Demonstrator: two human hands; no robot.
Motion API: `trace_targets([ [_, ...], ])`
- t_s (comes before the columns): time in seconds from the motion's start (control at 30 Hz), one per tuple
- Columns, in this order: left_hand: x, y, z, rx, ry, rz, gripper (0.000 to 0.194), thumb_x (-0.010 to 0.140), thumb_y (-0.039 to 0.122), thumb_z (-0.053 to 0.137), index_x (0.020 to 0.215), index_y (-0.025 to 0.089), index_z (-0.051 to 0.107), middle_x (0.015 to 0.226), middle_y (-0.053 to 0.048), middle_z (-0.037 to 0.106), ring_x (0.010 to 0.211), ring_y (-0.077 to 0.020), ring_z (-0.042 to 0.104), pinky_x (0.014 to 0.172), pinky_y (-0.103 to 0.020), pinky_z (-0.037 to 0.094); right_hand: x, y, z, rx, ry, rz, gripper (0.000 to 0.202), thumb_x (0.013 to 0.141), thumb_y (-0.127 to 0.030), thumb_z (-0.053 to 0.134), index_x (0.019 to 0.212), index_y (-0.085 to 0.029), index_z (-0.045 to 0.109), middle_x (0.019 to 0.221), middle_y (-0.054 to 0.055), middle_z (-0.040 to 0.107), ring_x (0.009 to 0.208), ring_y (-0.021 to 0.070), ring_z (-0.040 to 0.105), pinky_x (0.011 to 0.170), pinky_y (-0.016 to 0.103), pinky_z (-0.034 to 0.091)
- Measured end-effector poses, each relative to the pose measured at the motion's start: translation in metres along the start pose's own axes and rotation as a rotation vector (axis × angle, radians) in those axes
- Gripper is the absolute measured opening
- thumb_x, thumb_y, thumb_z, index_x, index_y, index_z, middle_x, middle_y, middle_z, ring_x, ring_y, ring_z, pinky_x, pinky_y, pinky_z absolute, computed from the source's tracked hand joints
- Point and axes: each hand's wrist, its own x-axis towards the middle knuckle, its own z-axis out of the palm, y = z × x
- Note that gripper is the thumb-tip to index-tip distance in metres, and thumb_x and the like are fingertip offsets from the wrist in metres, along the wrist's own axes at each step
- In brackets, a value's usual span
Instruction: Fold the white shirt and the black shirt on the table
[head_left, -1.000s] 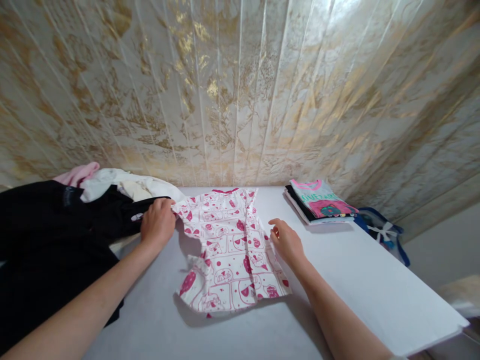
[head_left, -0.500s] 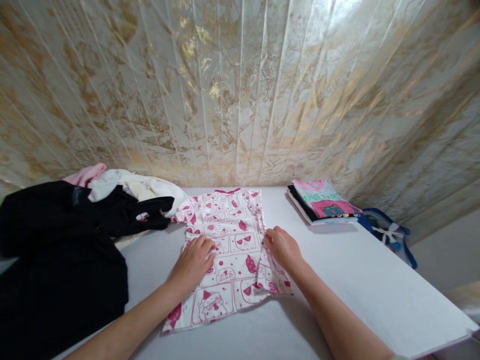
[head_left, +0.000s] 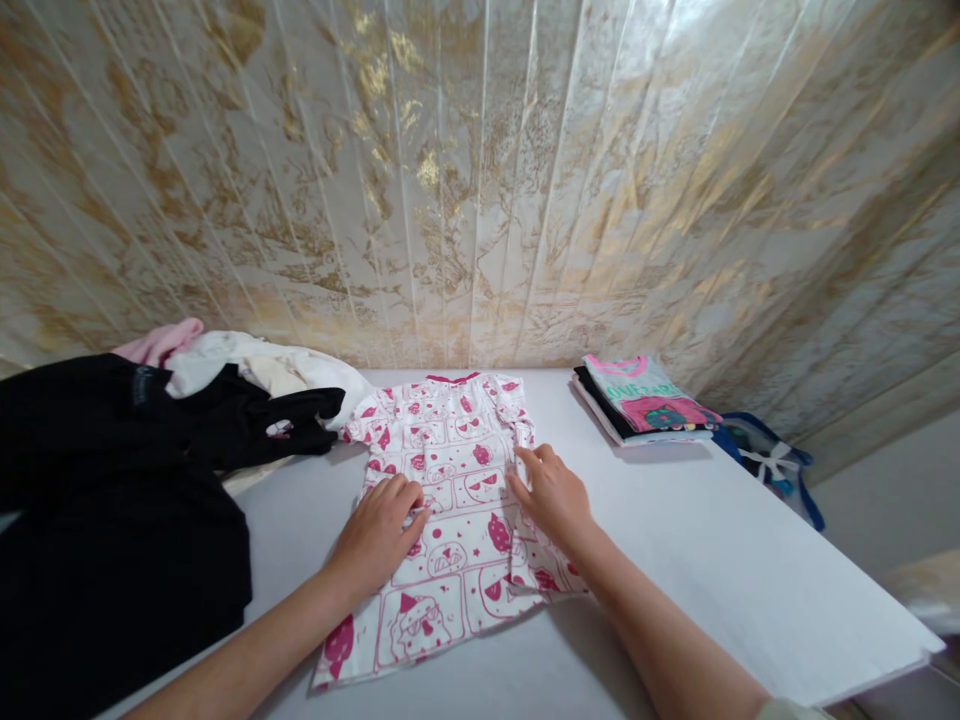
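A white short-sleeved shirt (head_left: pixel 484 540) with dark pink cartoon prints lies spread on the white table, its dark pink collar towards the wall. Its right side is partly folded inward, with the lower right part bunched over. My left hand (head_left: pixel 384 530) rests on the left part of the shirt, fingers stretched over the cloth. At the shirt's right edge is my right hand (head_left: pixel 551 495), thumb and fingers apart, fingertips touching or just above the folded side. The cloth beneath both palms is hidden.
On the left lies a heap of black clothes (head_left: pixel 112 540), with white cloth (head_left: pixel 307 365) and pink cloth (head_left: pixel 161 342) behind. A folded stack of clothes (head_left: pixel 649 405) sits at the table's (head_left: pixel 720 570) back right. Beyond that edge is a blue-trimmed clear bag (head_left: pixel 780 465). A gold-patterned curtain (head_left: pixel 450 200) hangs behind.
My right hand has loosened from its pinch on the shirt's right edge and moved slightly left and up, fingers spreading. My left hand stays on the shirt. The view has shifted slightly.
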Motion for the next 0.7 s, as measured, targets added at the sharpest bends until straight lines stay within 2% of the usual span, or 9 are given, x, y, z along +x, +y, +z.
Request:
trace_targets([
  [0.1,-0.001,0.002,-0.003,0.008,-0.013,-0.023,0.018,0.093,0.032,0.043,0.080,0.023,0.049,0.088,-0.003,0.055,0.086,-0.0221,0.052,0.076,-0.036,0.040,0.000,-0.003,0.006,-0.020,-0.072,-0.032,0.023,0.089,-0.020,0.050,0.110,-0.023,0.058,0.103,0.008,0.059,0.093,0.0198,0.057,0.068,0.026,0.036],
  [0.2,-0.003,0.003,-0.006,0.032,-0.012,-0.043,0.020,0.094,0.032,0.041,0.078,0.023,0.049,0.085,-0.003,0.055,0.084,-0.0220,0.053,0.075,-0.035,0.040,0.003,0.013,0.002,0.070,-0.118,-0.049,0.026,0.084,-0.007,0.046,0.102,-0.022,0.058,0.095,0.004,0.060,0.084,0.0149,0.057,0.067,0.023,0.034],
  [0.27,-0.005,0.002,-0.006,0.040,-0.005,-0.047,0.020,0.094,0.031,0.041,0.078,0.022,0.048,0.085,-0.003,0.055,0.083,-0.0218,0.053,0.075,-0.034,0.039,0.007,0.034,-0.006,0.103,-0.120,0.009,0.024,0.082,-0.006,0.045,0.095,-0.021,0.059,0.090,0.003,0.060,0.079,0.0133,0.057,0.065,0.023,0.033],
  [0.4,-0.008,-0.001,-0.007,0.040,-0.005,-0.050,0.022,0.094,0.031,0.040,0.076,0.022,0.048,0.083,-0.002,0.056,0.082,-0.0215,0.053,0.074,-0.034,0.039,0.013,0.077,-0.023,-0.016,-0.055,0.273,0.018,0.084,-0.012,0.045,0.085,-0.020,0.062,0.091,0.005,0.061,0.079,0.0167,0.058,0.060,0.025,0.032],
  [0.5,-0.005,0.002,-0.011,0.032,-0.024,-0.076,0.024,0.094,0.032,0.040,0.074,0.022,0.048,0.081,-0.002,0.057,0.080,-0.0211,0.054,0.071,-0.034,0.039,0.016,0.085,-0.026,-0.080,0.028,0.334,0.023,0.088,-0.014,0.042,0.093,-0.022,0.063,0.098,0.007,0.062,0.084,0.0195,0.060,0.062,0.027,0.034],
  [0.57,0.004,0.005,-0.014,0.014,-0.016,-0.065,0.025,0.094,0.031,0.038,0.074,0.022,0.050,0.081,-0.003,0.058,0.081,-0.0209,0.055,0.072,-0.034,0.041,0.018,0.072,-0.021,-0.046,0.053,0.218,0.025,0.090,-0.015,0.043,0.101,-0.022,0.064,0.102,0.008,0.063,0.091,0.0198,0.060,0.069,0.028,0.038],
  [0.63,0.021,0.005,-0.016,-0.008,0.026,-0.018,0.026,0.095,0.030,0.035,0.079,0.022,0.054,0.087,-0.004,0.061,0.086,-0.0212,0.056,0.077,-0.035,0.043,0.019,0.047,-0.012,0.038,0.024,0.016,0.027,0.091,-0.016,0.045,0.110,-0.021,0.063,0.107,0.008,0.063,0.098,0.0192,0.059,0.080,0.028,0.041],
  [0.7,0.042,0.002,-0.012,-0.014,0.074,0.032,0.027,0.096,0.029,0.033,0.093,0.020,0.059,0.101,-0.007,0.063,0.098,-0.0219,0.057,0.087,-0.037,0.044,0.023,0.019,0.001,0.134,-0.041,-0.195,0.029,0.093,-0.020,0.044,0.117,-0.020,0.061,0.115,0.009,0.062,0.106,0.0185,0.058,0.088,0.028,0.041],
])
